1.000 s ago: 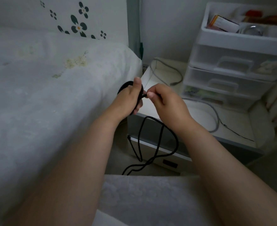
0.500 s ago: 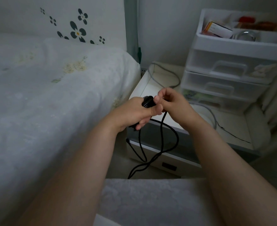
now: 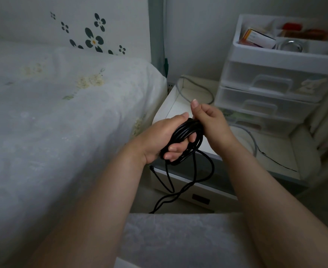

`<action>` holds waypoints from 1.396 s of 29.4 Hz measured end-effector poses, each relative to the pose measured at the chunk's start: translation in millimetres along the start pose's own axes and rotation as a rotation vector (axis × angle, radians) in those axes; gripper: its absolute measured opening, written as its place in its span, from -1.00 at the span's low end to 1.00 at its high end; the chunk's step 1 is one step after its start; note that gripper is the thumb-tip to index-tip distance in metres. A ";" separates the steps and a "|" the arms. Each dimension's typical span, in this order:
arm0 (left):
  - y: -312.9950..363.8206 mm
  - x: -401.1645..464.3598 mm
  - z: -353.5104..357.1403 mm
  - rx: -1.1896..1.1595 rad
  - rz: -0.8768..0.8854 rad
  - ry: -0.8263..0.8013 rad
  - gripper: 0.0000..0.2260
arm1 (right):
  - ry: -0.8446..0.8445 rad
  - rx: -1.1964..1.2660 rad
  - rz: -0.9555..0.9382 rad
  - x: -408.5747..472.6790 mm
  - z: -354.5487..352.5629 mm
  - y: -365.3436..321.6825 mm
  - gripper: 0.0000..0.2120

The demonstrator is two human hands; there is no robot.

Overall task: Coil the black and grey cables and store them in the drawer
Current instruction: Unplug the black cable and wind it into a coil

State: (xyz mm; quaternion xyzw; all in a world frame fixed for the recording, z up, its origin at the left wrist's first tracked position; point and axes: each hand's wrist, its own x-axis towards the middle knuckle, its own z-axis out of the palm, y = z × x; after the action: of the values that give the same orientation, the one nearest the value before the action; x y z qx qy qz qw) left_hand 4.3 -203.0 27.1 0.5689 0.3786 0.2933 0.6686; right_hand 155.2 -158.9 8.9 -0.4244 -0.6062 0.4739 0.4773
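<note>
Beside the bed (image 3: 62, 117), left hand (image 3: 159, 140) clasps black cable (image 3: 186, 136).

Drawer unit (image 3: 265, 93) right of bed (image 3: 62, 113)

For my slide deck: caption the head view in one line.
Left hand grips the half-coiled black cable, right hand guiding a loop; grey cable lies on the bedside table.

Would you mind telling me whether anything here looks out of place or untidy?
Nothing is damaged or spilled. The thin black cable is only partly coiled in the left hand, its tail dangling toward the floor, and a loose grey cable sprawls across the white bedside table.
</note>
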 end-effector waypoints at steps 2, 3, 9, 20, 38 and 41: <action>-0.3 0.6 0.3 -0.041 0.009 0.011 -0.49 | -0.036 0.033 0.043 0.4 1.6 -0.2 -0.44; -0.6 1.2 -0.2 -0.070 0.013 0.012 -0.48 | -0.043 0.050 0.066 0.9 2.0 0.1 -0.48; 0.5 3.5 -3.9 -0.268 0.024 -0.047 -0.41 | -0.070 0.077 0.125 4.2 1.2 -0.2 -0.52; 7.7 1.7 -40.0 -0.951 0.461 0.313 -0.51 | -0.241 -0.055 0.369 -34.5 57.1 14.4 -0.90; -2.8 13.1 -53.7 -0.225 0.465 1.141 -0.60 | -0.402 -0.773 0.195 -46.6 65.6 -8.8 -0.69; -5.1 16.1 -44.0 -0.010 0.464 1.140 -0.70 | -0.366 -0.810 0.183 -40.2 59.8 -9.2 -0.77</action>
State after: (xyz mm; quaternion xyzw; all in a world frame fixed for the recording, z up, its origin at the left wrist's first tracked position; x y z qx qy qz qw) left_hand -24.2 -167.0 16.4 0.3872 0.5413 0.6909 0.2824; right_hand 103.5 -209.7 5.2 -0.5381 -0.7770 0.3061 0.1140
